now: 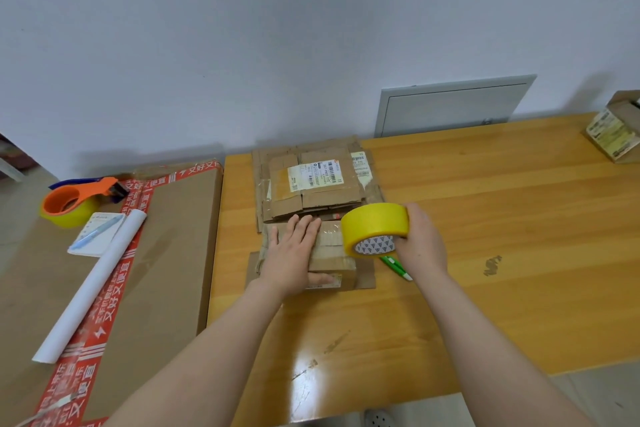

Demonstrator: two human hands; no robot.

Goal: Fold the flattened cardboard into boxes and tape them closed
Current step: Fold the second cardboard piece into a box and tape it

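A small folded cardboard box (334, 262) stands on the wooden table (485, 218), on top of a flat cardboard piece (366, 279). My left hand (292, 253) lies flat on the box's top with straight fingers, the thumb against its near side. My right hand (424, 243) grips a yellow tape roll (375, 227) at the box's right edge, and clear tape runs across the box top. Behind the box lies a stack of flattened cardboard (311, 180) with shipping labels.
A green-and-white pen (396, 267) lies right of the box, partly under my right hand. Left of the table, a large carton (166, 253) carries an orange tape dispenser (74, 199), a notepad (95, 234) and a white paper roll (93, 284). Another box (616, 130) sits far right.
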